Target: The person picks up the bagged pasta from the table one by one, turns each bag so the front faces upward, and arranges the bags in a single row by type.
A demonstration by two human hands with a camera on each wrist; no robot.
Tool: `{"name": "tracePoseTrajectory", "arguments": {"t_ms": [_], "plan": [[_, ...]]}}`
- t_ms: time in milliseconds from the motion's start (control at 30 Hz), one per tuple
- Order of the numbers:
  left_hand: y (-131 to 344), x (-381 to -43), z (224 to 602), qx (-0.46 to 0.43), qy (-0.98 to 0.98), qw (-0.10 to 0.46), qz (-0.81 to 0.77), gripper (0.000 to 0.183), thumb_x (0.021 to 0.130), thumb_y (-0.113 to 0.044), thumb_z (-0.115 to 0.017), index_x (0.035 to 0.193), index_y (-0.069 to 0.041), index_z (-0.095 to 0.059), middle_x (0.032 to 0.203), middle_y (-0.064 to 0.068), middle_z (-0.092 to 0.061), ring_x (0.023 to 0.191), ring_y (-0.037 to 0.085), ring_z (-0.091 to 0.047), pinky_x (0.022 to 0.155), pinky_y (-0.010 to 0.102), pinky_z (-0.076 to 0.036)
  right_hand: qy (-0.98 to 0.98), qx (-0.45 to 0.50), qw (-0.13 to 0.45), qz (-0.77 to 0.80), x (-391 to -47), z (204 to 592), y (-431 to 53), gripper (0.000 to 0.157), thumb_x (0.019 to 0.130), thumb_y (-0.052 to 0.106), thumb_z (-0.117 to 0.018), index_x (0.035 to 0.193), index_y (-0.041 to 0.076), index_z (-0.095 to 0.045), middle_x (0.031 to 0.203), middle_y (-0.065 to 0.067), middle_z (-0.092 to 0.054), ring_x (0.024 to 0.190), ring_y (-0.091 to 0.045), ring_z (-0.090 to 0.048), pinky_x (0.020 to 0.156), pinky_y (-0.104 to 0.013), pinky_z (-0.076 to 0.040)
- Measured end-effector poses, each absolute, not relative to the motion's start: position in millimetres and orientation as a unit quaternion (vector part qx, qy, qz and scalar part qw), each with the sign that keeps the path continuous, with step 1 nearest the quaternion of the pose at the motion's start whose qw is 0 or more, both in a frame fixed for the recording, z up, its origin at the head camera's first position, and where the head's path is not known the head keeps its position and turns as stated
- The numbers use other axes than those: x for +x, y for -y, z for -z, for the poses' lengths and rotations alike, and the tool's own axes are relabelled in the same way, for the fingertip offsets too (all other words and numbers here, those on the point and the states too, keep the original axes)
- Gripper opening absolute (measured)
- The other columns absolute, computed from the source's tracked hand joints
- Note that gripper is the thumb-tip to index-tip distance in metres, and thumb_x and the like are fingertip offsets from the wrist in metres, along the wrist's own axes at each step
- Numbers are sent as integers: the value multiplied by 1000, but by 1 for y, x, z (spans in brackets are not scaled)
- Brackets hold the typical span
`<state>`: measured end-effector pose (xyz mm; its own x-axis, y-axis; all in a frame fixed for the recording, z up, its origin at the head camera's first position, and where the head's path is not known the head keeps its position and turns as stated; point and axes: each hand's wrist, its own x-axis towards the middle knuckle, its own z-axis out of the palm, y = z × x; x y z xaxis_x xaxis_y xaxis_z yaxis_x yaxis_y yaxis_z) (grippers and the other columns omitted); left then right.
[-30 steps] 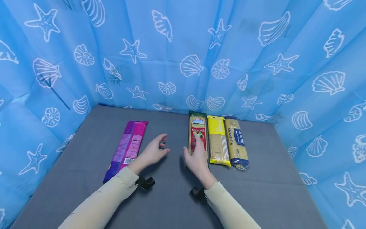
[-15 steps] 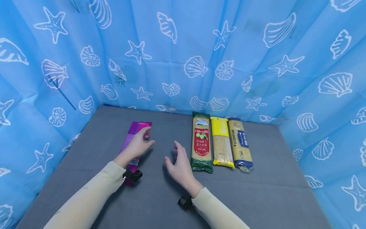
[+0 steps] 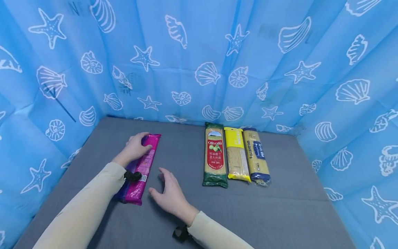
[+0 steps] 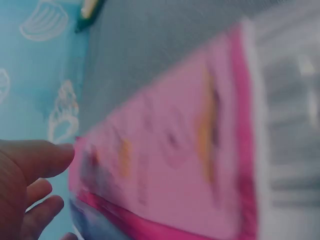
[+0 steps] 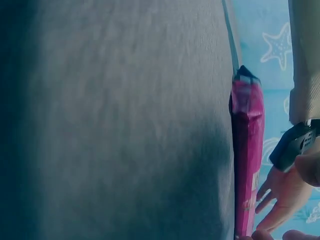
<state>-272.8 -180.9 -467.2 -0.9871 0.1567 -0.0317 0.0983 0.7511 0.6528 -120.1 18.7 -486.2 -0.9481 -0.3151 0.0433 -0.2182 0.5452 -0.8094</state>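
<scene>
A flat pink and purple packet (image 3: 144,166) lies on the grey table at the left. My left hand (image 3: 133,148) is over its far half, fingers lightly bent, and the thumb tip overlaps the packet's edge in the left wrist view. There the packet's printed face (image 4: 170,135) fills much of the picture, blurred. My right hand (image 3: 171,195) hovers over the cloth just right of the packet's near end, thumb and fingers spread with nothing between them. The right wrist view shows the packet's side (image 5: 247,145), with the left hand (image 5: 285,195) beyond it.
To the right, three spaghetti packets lie side by side: a green and red one (image 3: 214,155), a yellow one (image 3: 237,154) and a blue-banded one (image 3: 256,155). A blue shell-print curtain (image 3: 186,69) encloses the grey table (image 3: 280,214) at the back and sides.
Both hands have moved left. The left hand has come over the pink and purple packet; the right hand has left the green and red packet and come near the pink one's near end.
</scene>
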Motion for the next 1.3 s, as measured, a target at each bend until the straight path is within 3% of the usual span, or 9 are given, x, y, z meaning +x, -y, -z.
{"name": "tracePoseTrajectory", "arguments": {"t_ms": [300, 700, 933, 1067, 1300], "plan": [[184, -276, 475, 65, -938, 67, -334, 66, 94, -22, -61, 149, 0, -31, 150, 29, -28, 133, 51, -23, 103, 66, -28, -878, -154, 78, 447, -120, 486, -12, 72, 90, 39, -68, 148, 16, -34, 133, 0, -51, 124, -14, -46, 102, -38, -41], [179, -269, 467, 47, -967, 72, -239, 67, 94, -34, -61, 145, 3, -37, 144, 31, -35, 126, 56, -32, 97, 69, -33, -879, -175, 96, 433, -125, 491, -7, 69, 89, 43, -67, 145, 14, -40, 132, 0, -51, 122, -13, -45, 101, -37, -41], [175, -270, 468, 54, -971, 76, -219, 75, 95, -39, -59, 149, 3, -28, 141, 34, -28, 123, 59, -32, 95, 70, -34, -896, -168, 131, 389, -129, 494, -4, 90, 81, 54, -71, 151, 14, -30, 129, -2, -44, 113, -13, -41, 97, -33, -40], [181, -276, 477, 50, -962, 65, -260, 63, 100, -32, -51, 150, 0, -29, 139, 35, -24, 123, 56, -31, 97, 68, -33, -900, -169, 141, 376, -130, 496, -4, 99, 79, 57, -73, 153, 13, -25, 127, -1, -42, 110, -11, -40, 95, -30, -39], [191, -286, 486, 20, -942, 44, -332, 34, 102, -18, -49, 132, -3, -53, 136, 32, -26, 121, 51, -31, 94, 64, -36, -905, -175, 147, 360, -129, 494, -6, 97, 80, 57, -71, 154, 14, -24, 132, -2, -40, 115, -13, -38, 98, -34, -39]]}}
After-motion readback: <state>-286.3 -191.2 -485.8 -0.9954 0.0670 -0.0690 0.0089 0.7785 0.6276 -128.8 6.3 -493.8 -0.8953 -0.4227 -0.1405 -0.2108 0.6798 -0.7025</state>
